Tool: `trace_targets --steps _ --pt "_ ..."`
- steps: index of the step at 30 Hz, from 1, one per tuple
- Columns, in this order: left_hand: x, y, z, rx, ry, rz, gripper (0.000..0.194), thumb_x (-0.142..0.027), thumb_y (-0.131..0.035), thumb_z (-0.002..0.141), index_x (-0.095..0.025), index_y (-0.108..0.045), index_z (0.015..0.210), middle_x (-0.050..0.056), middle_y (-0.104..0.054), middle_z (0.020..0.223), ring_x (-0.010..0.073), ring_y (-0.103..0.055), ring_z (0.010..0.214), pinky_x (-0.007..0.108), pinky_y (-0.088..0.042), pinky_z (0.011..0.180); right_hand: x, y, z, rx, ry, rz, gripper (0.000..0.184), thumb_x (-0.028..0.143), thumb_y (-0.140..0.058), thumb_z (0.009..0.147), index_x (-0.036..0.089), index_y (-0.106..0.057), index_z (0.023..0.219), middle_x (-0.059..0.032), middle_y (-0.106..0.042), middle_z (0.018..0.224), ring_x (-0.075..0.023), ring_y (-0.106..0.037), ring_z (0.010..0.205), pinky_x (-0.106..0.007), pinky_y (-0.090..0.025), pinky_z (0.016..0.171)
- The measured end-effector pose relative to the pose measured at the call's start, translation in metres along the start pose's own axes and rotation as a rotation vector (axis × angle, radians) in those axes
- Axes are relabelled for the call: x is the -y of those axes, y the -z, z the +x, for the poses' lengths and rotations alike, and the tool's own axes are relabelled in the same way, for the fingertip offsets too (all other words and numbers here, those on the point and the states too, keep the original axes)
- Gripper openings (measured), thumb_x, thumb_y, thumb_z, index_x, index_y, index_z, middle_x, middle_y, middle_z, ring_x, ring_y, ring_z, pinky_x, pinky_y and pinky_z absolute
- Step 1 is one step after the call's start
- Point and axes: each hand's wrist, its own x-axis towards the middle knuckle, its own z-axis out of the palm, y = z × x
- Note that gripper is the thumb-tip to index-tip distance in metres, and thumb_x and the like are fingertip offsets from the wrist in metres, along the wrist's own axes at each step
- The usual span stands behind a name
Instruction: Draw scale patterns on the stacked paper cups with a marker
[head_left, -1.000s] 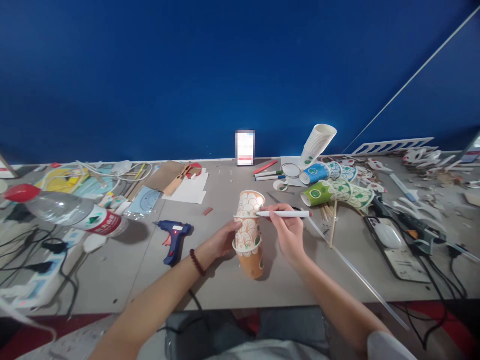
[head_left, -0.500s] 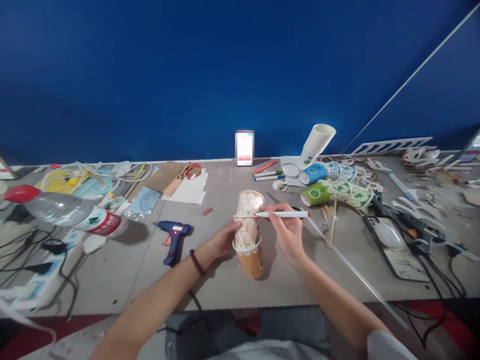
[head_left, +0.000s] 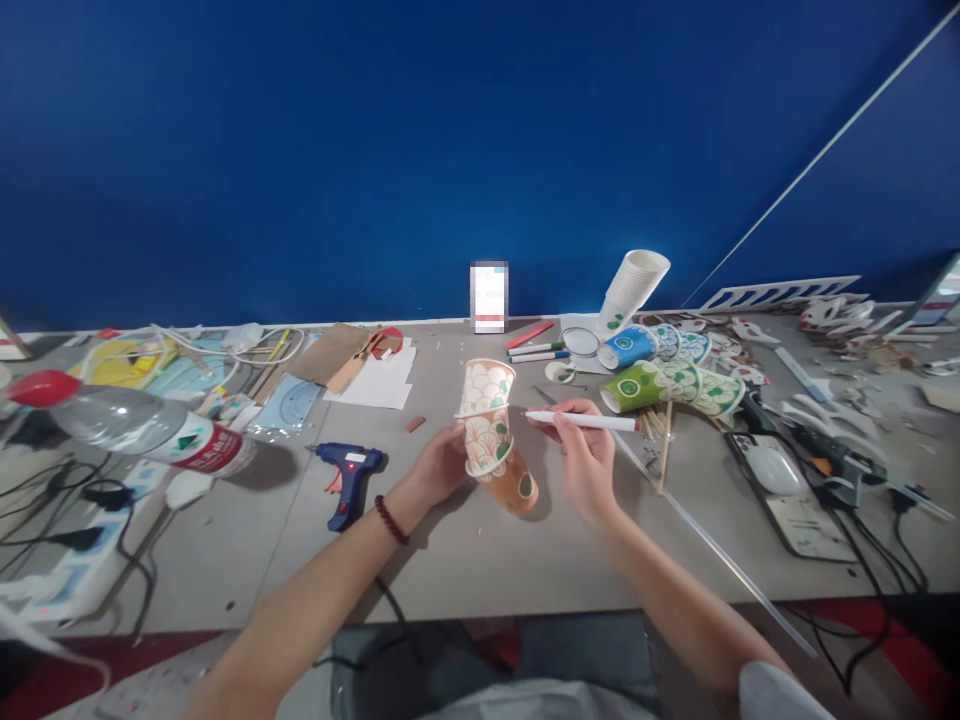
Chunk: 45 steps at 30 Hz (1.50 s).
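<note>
My left hand [head_left: 442, 462] grips the left side of a curved piece of joined paper cups [head_left: 489, 432], patterned in orange and white with an orange-brown lower end. Its upper rim faces away from me, and the lower end bends to the right. The fingers behind the cups are hidden. In my right hand [head_left: 587, 460] is a white marker pen [head_left: 581, 420] with a red end, pinched between thumb and fingers. Its tip points left, a short gap from the cups' right side.
Left of the cups lie a blue glue gun [head_left: 349, 480] and a plastic bottle [head_left: 142, 425]. To the right are green cups [head_left: 671, 388], blue cups [head_left: 626, 347], a leaning stack of white cups [head_left: 634, 290], a glue stick [head_left: 724, 555] and a phone [head_left: 814, 520]. Markers [head_left: 538, 352] lie behind.
The joined cups have shifted up and left and turned, their lower end now swinging right. The marker has drawn back rightward, away from the cups.
</note>
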Motion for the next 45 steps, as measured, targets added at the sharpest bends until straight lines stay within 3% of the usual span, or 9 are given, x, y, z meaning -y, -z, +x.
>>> trace_targets --steps 3,6,9,12,18,28,37,45 --pt "-0.010 -0.007 -0.002 -0.031 0.037 -0.042 0.048 -0.040 -0.060 0.072 -0.010 -0.064 0.108 0.013 -0.070 0.106 0.0294 -0.061 0.104 0.038 -0.045 0.088 0.011 -0.002 0.003 0.021 -0.002 -0.020 0.013 0.035 -0.064 0.081 0.024 -0.058 0.082 0.0002 -0.065 0.079 -0.0178 -0.067 0.076 -0.038 -0.054 0.082" --pt "-0.014 -0.010 -0.003 -0.058 -0.015 -0.065 0.051 -0.047 -0.058 0.077 -0.012 -0.062 0.113 0.013 -0.068 0.111 0.0279 -0.060 0.108 0.038 -0.044 0.092 0.025 -0.007 0.007 0.073 -0.009 -0.038 0.012 0.035 -0.064 0.081 0.023 -0.060 0.082 0.0002 -0.061 0.081 -0.0181 -0.067 0.078 -0.039 -0.056 0.079" --pt "-0.013 -0.007 -0.002 -0.101 -0.066 -0.041 0.048 -0.050 -0.061 0.077 -0.016 -0.062 0.111 0.009 -0.070 0.103 0.0240 -0.064 0.096 0.035 -0.048 0.083 0.035 -0.015 0.014 0.132 0.011 -0.060 0.013 0.036 -0.065 0.081 0.024 -0.060 0.082 0.0002 -0.060 0.080 -0.0184 -0.067 0.079 -0.039 -0.057 0.078" --pt "-0.011 -0.001 0.002 -0.134 -0.109 -0.048 0.036 -0.041 -0.065 0.077 -0.018 -0.064 0.105 0.004 -0.072 0.092 0.0183 -0.066 0.083 0.030 -0.049 0.075 0.038 -0.027 0.028 0.150 0.051 -0.091 0.017 0.038 -0.068 0.078 0.024 -0.059 0.081 0.0003 -0.061 0.077 -0.0183 -0.067 0.077 -0.039 -0.057 0.078" --pt "-0.010 -0.002 0.010 -0.203 -0.189 -0.074 0.024 -0.027 -0.069 0.074 -0.018 -0.066 0.096 0.002 -0.072 0.093 0.0173 -0.066 0.090 0.028 -0.049 0.080 0.025 -0.043 0.057 0.231 0.085 -0.149 0.019 0.036 -0.071 0.074 0.022 -0.059 0.079 0.0000 -0.063 0.075 -0.0169 -0.066 0.075 -0.037 -0.055 0.076" --pt "-0.011 0.003 0.012 -0.140 -0.190 0.123 0.041 -0.025 -0.065 0.076 -0.019 -0.058 0.116 0.007 -0.068 0.107 0.0205 -0.064 0.093 0.029 -0.051 0.073 -0.014 -0.032 0.064 0.384 0.075 -0.336 0.015 0.036 -0.064 0.079 0.022 -0.060 0.084 0.0001 -0.064 0.080 -0.0150 -0.061 0.074 -0.029 -0.051 0.067" --pt "-0.006 0.009 0.014 -0.121 -0.204 0.202 0.043 -0.026 -0.071 0.074 -0.019 -0.061 0.115 0.008 -0.069 0.104 0.0215 -0.065 0.091 0.033 -0.051 0.078 -0.008 -0.032 0.056 0.445 0.215 -0.549 0.013 0.033 -0.061 0.080 0.022 -0.064 0.086 -0.0021 -0.068 0.082 -0.0164 -0.062 0.071 -0.029 -0.047 0.062" --pt "-0.009 0.001 0.011 -0.122 -0.175 0.230 0.043 -0.025 -0.071 0.074 -0.019 -0.061 0.115 0.008 -0.070 0.103 0.0226 -0.066 0.089 0.034 -0.050 0.076 -0.002 -0.030 0.061 0.405 0.175 -0.562 0.010 0.031 -0.063 0.077 0.022 -0.063 0.081 -0.0002 -0.069 0.074 -0.0153 -0.064 0.066 -0.028 -0.050 0.059"
